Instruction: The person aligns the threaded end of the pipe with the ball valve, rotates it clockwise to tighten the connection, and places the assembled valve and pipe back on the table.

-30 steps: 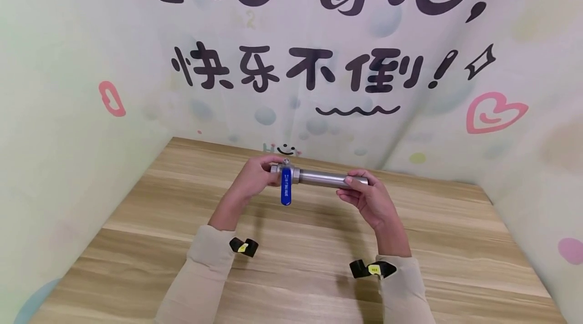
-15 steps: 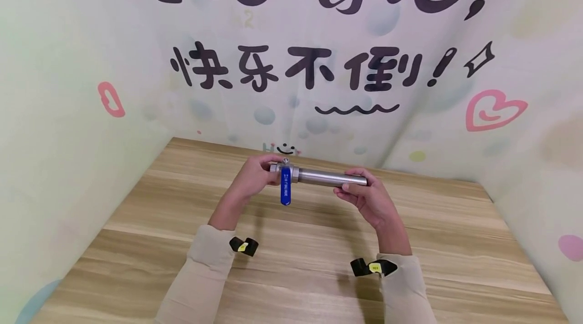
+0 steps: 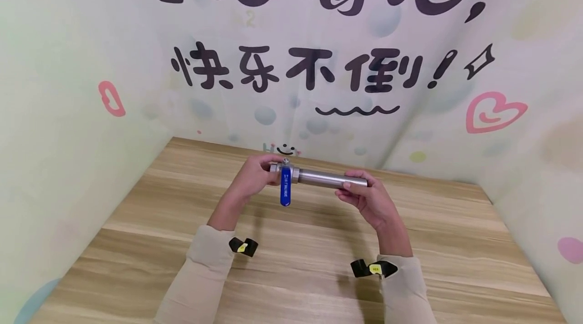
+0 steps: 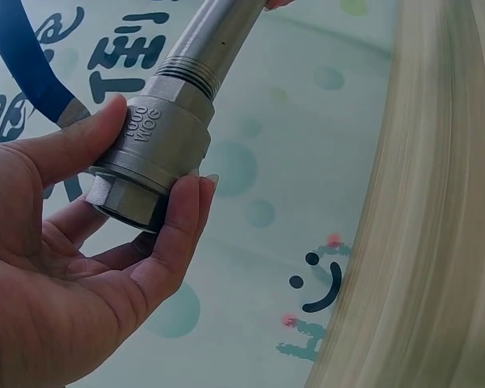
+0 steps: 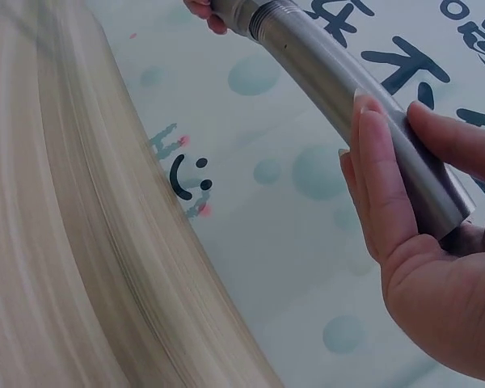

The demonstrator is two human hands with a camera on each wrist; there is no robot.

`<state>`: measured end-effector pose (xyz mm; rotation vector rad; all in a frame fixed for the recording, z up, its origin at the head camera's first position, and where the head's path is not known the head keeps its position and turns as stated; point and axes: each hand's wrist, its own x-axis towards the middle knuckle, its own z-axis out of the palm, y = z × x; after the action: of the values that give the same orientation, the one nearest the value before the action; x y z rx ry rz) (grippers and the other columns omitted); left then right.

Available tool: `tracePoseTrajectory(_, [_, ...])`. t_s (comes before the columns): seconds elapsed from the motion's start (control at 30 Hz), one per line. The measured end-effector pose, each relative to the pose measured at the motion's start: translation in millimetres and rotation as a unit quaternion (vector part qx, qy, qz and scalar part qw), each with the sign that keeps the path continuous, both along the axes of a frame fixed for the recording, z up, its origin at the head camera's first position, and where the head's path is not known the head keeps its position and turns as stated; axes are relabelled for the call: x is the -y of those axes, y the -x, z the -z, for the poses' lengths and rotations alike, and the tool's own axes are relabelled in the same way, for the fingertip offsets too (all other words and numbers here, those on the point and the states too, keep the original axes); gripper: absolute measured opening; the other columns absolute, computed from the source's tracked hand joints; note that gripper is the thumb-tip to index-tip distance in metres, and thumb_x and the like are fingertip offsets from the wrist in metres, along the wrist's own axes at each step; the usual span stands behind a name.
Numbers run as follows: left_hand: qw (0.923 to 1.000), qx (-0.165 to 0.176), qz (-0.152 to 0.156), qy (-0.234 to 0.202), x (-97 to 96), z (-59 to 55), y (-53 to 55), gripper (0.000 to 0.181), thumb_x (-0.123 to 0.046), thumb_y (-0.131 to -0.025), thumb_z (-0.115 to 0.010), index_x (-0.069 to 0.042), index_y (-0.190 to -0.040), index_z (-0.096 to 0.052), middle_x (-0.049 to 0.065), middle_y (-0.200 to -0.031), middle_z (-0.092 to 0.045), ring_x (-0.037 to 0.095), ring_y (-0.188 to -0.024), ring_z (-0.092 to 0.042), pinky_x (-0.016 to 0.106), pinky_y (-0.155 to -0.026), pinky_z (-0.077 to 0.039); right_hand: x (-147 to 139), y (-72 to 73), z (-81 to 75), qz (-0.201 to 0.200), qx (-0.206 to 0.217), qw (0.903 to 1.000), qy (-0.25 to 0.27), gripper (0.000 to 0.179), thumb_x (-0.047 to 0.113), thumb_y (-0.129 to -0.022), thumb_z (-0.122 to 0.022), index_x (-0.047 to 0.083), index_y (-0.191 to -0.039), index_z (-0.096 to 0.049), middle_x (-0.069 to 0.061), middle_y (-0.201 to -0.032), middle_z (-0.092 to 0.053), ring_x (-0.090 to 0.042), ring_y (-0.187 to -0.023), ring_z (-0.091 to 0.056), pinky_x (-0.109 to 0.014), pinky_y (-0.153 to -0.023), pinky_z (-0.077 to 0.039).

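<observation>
while the left grip (image 3: 252,177) is closed around the metal valve (image 4: 158,133), the right grip (image 3: 373,200) pinches the steel pipe (image 3: 319,178) near its free end. the pipe runs from the valve towards three o'clock, threads (image 4: 190,73) showing; the blue lever (image 3: 285,190) points to six o'clock. below is the wooden worktop (image 3: 296,273); at twelve o'clock, a lettered backdrop (image 3: 150,45).

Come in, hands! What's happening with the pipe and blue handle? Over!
Left hand holding valve, right hand holding pipe. Pipe's end in valve, some threads showing. Blue handle crosswise to pipe. No obstacle seen. Over!
</observation>
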<state>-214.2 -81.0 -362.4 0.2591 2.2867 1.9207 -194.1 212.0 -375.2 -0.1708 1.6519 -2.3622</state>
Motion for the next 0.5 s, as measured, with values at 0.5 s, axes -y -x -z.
tracePoseTrajectory(0.5, [1.0000,-0.005,-0.007,0.002,0.7,-0.8,-0.1,0.039,0.005,-0.084,-0.062,-0.006,-0.121,-0.067,0.019,-0.105,-0.064,0.023,-0.087,-0.062,0.035,-0.077,-0.059,1.9,1.0,-0.4,0.018,0.004,0.9997,-0.015,0.019,0.002,-0.093,-0.061,0.000,-0.112,-0.057,-0.010,-0.091,-0.069,-0.022,-0.076,-0.073,-0.031,-0.076,-0.059])
